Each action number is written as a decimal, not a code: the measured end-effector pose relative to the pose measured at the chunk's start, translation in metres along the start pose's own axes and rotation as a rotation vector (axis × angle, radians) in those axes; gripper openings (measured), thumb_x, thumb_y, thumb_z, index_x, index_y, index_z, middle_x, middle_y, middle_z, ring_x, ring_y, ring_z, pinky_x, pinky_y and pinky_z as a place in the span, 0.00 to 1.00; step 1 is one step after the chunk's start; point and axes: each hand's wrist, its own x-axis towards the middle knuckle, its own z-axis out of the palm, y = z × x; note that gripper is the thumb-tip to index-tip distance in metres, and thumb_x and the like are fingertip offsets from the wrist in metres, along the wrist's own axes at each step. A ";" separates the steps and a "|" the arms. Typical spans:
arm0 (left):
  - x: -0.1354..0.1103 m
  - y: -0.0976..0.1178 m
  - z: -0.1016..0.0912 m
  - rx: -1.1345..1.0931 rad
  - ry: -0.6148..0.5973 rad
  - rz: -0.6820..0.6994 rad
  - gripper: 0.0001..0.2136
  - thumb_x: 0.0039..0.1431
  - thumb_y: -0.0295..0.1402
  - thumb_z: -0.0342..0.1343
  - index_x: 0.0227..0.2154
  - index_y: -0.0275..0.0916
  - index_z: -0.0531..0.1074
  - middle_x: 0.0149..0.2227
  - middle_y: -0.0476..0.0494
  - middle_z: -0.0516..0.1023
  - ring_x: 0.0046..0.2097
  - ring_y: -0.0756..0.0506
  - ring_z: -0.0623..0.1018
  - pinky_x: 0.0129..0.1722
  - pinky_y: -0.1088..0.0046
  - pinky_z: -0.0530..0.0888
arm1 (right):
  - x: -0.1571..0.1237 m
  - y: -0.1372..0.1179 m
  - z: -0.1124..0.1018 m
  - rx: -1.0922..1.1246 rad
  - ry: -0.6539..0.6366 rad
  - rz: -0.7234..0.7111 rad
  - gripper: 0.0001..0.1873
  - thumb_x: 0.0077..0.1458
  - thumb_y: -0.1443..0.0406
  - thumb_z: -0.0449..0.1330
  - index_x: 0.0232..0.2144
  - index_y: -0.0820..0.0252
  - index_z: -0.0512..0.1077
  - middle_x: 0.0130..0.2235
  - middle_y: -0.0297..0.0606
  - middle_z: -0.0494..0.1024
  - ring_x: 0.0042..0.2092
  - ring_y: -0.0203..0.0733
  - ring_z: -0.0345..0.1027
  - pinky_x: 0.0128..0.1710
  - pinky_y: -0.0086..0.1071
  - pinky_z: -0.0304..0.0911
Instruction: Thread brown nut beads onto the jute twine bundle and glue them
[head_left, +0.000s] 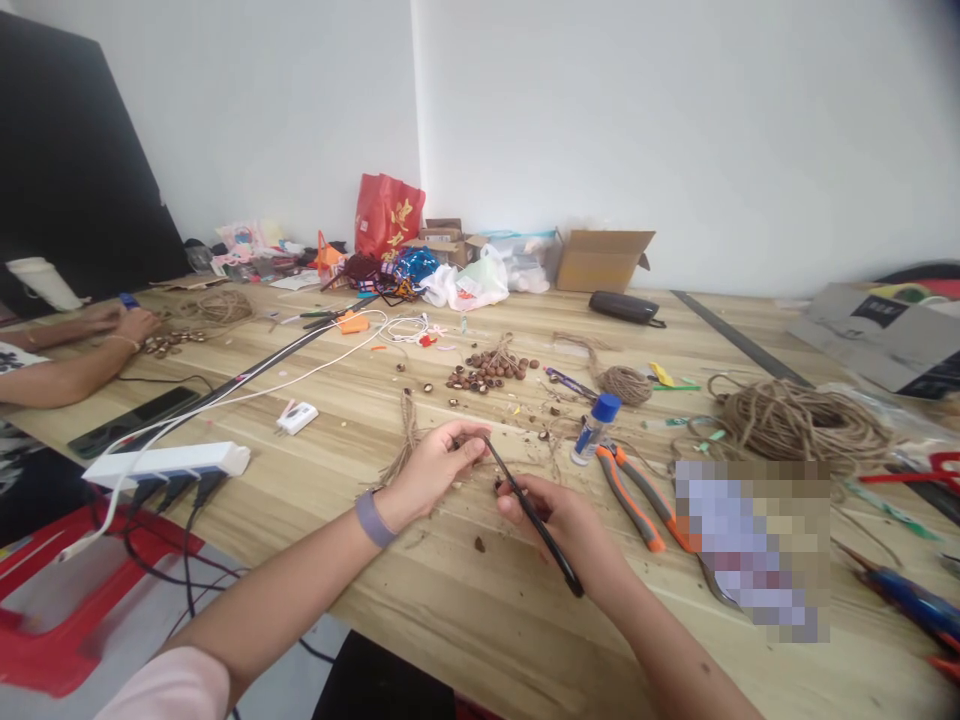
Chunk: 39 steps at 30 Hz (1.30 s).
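Note:
My left hand [433, 468], with a grey band at the wrist, is closed in a pinch over the table. A small dark thing shows at its fingertips, too hidden to name. My right hand [566, 530] is closed around a slim black pen-like tool [541, 528], whose far tip reaches the left fingertips. By the right fingers is a small dark piece, perhaps a shell. Behind my hands lie a heap of brown nut shells [487, 375] and a bundle of twine [409, 425]. A glue stick [596, 430] with a blue cap stands beside orange-grey pliers [634, 495].
Right lies a large coil of twine [795, 420], near a pixelated patch. A white power strip [169, 465] with cables sits at the left edge, near a phone [135, 420]. Another person's hands [131, 325] work at far left. A cardboard box [604, 260] stands behind.

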 end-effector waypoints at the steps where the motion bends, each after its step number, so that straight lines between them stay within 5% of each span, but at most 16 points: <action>1: -0.001 0.001 0.000 0.045 0.003 0.021 0.21 0.45 0.41 0.65 0.40 0.34 0.72 0.33 0.45 0.75 0.34 0.50 0.72 0.33 0.75 0.67 | 0.000 0.000 0.000 0.029 -0.019 -0.001 0.21 0.55 0.47 0.52 0.33 0.58 0.70 0.20 0.27 0.59 0.21 0.33 0.54 0.22 0.27 0.51; 8: -0.002 0.004 -0.004 0.242 -0.051 0.080 0.16 0.51 0.41 0.61 0.39 0.36 0.71 0.38 0.44 0.75 0.40 0.48 0.73 0.41 0.72 0.67 | 0.001 0.004 0.002 0.023 -0.036 -0.071 0.21 0.55 0.48 0.52 0.29 0.59 0.67 0.22 0.29 0.59 0.24 0.33 0.52 0.23 0.27 0.49; 13: -0.002 0.002 -0.009 0.361 -0.114 0.108 0.18 0.57 0.47 0.53 0.39 0.37 0.69 0.34 0.46 0.72 0.34 0.49 0.70 0.33 0.74 0.66 | -0.002 -0.001 0.005 0.039 -0.005 -0.038 0.23 0.56 0.46 0.49 0.24 0.57 0.62 0.18 0.27 0.57 0.20 0.32 0.52 0.19 0.26 0.47; 17: -0.007 0.005 -0.008 0.667 -0.141 0.290 0.21 0.66 0.47 0.34 0.31 0.38 0.65 0.28 0.48 0.67 0.31 0.48 0.68 0.34 0.72 0.65 | -0.005 -0.007 0.008 0.102 -0.030 0.035 0.24 0.55 0.44 0.49 0.23 0.56 0.58 0.15 0.25 0.57 0.16 0.30 0.52 0.15 0.26 0.47; 23: -0.012 0.007 -0.006 1.046 -0.100 0.388 0.20 0.66 0.47 0.30 0.31 0.40 0.61 0.29 0.46 0.69 0.32 0.45 0.69 0.34 0.70 0.65 | -0.010 -0.014 0.010 0.309 -0.132 0.140 0.26 0.53 0.41 0.50 0.26 0.58 0.62 0.15 0.23 0.60 0.12 0.27 0.50 0.10 0.22 0.46; 39: -0.017 0.007 -0.015 0.966 -0.165 0.597 0.25 0.64 0.51 0.25 0.26 0.41 0.59 0.23 0.48 0.64 0.27 0.47 0.66 0.30 0.70 0.63 | -0.016 -0.012 0.007 0.997 -0.494 0.270 0.22 0.52 0.46 0.57 0.28 0.60 0.65 0.12 0.21 0.61 0.09 0.23 0.43 0.06 0.17 0.49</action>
